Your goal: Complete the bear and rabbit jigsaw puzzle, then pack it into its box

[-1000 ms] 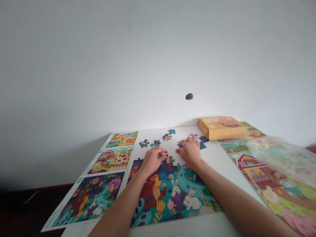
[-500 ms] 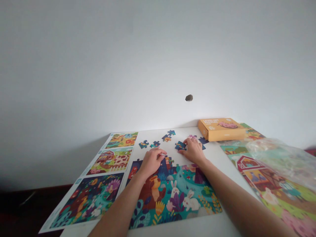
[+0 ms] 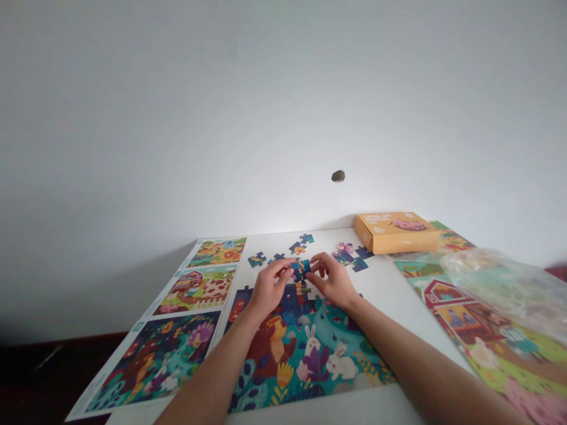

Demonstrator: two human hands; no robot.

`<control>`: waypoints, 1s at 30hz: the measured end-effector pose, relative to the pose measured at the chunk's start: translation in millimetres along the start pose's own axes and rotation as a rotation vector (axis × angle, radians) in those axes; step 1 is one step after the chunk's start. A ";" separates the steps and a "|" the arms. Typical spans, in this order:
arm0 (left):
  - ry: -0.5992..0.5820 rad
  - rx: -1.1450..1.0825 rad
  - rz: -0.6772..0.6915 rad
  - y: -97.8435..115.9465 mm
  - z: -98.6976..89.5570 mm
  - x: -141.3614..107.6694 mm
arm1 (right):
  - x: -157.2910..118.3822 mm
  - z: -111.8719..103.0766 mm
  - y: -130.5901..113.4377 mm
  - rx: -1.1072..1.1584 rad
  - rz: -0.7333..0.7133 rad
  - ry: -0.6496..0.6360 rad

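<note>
A dark blue puzzle piece [image 3: 300,270] with an orange mark is held between my two hands, just above the top edge of the joined puzzle [image 3: 310,354]. My left hand [image 3: 271,286] pinches its left side with thumb and forefinger. On its right side, the thumb and fingertips of my right hand [image 3: 332,280] close on the same piece. The joined part shows rabbits, a bear and plants; my forearms cover its sides. Loose pieces lie beyond my hands, among them an orange-marked one [image 3: 298,248] and a dark blue one [image 3: 360,264].
An orange puzzle box [image 3: 398,232] stands at the back right by the wall. Clear plastic wrapping [image 3: 500,283] lies over a farm picture [image 3: 482,348] on the right. A sheet with three pictures [image 3: 190,287] lies along the left side of the table.
My right hand has moved left from the loose pieces, bringing the dark blue piece to my left hand. Several loose pieces that it covered now show.
</note>
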State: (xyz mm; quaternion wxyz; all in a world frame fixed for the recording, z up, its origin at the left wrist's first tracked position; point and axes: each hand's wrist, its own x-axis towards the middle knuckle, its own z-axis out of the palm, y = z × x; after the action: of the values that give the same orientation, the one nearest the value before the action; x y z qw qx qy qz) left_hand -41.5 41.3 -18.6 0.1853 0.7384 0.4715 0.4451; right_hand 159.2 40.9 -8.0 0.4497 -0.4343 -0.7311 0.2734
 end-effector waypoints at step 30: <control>0.055 -0.038 -0.084 -0.9 0.6 1.5 | 2.2 4.6 10.1 0.189 0.146 0.037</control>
State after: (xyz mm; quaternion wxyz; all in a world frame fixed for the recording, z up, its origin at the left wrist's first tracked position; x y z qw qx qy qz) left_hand -41.3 43.2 -18.8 0.2049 0.7016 0.4984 0.4661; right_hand 158.6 47.5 -17.2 0.4809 -0.4473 -0.6599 0.3649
